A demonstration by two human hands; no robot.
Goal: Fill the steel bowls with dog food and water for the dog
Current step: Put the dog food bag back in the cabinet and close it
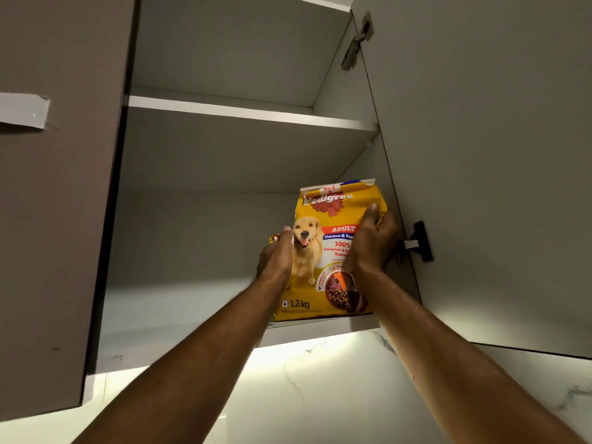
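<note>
Dog food bag (333,251), yellow with a golden dog printed on its front, stands upright on the bottom shelf (179,315) of the open wall cupboard, at the shelf's front edge and hard toward the right side. You have both hands on it. Your left hand (276,256) grips the bag's left edge: the thumb lies across the front beside the printed dog, while the other fingers curl round behind the bag and are hidden. Your right hand (373,243) clasps the bag's right edge near the top, thumb on the front, the remaining fingers wrapped round the side and out of sight. That hand covers part of the label, so the words after "Chicken &" are cut off. Whether the bag's base rests on the shelf or is just lifted off it cannot be told. Above the bag runs a middle shelf (250,112). Right of the bag, the open door (496,187) carries a black hinge (421,241) partly hidden by your right hand. Left of the bag hangs the closed brown door (54,219) with a strip of grey tape (24,111).
</note>
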